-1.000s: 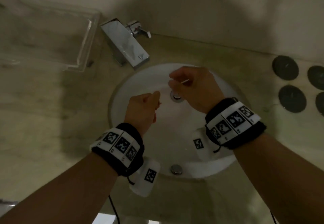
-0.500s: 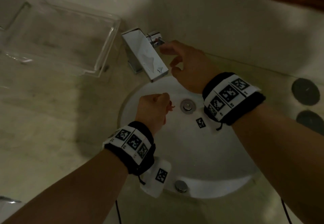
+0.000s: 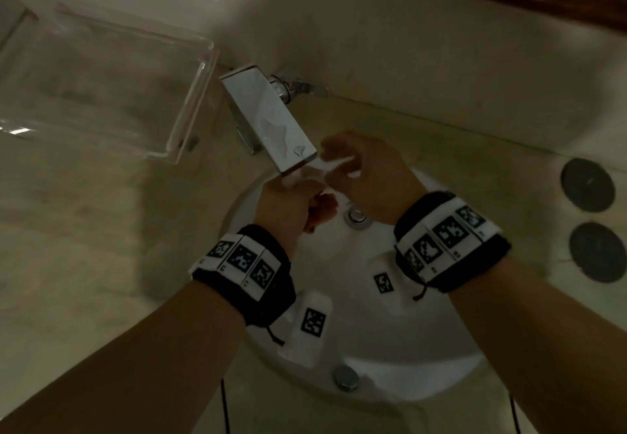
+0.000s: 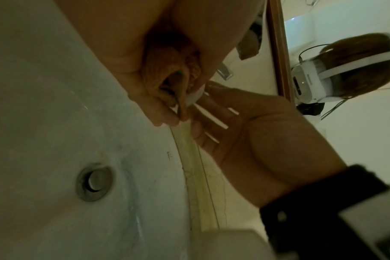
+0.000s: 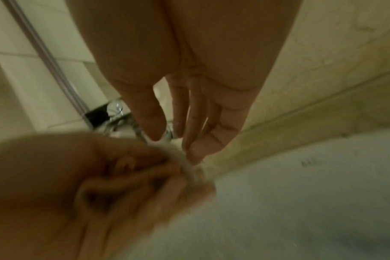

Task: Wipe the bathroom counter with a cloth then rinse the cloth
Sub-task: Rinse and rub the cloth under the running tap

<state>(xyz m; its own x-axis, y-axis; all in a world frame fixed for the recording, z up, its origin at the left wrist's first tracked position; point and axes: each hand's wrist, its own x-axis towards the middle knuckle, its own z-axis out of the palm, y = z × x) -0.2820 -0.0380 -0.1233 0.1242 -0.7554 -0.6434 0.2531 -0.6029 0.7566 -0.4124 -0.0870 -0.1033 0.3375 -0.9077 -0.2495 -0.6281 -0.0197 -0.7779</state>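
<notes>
Over the white sink basin (image 3: 339, 264) my left hand (image 3: 295, 206) is curled into a fist just under the spout of the chrome faucet (image 3: 271, 124). It grips a small white cloth (image 4: 195, 95), and only an edge of the cloth sticks out of the fist. My right hand (image 3: 359, 168) is beside it to the right. The right hand's straight fingers (image 5: 189, 140) touch the protruding cloth (image 5: 190, 173). A pale streak below the spout looks like running water.
The drain (image 3: 355, 216) lies below the hands, and an overflow cap (image 3: 345, 377) is on the near wall. The faucet handle (image 3: 298, 89) is behind the spout. A clear tray (image 3: 190, 104) stands on the counter (image 3: 84, 230) at left. Dark round discs (image 3: 587, 184) lie at right.
The right hand went from above the drain up to the faucet handle, then came back down to the left hand. The left fist rose from over the drain to under the spout.
</notes>
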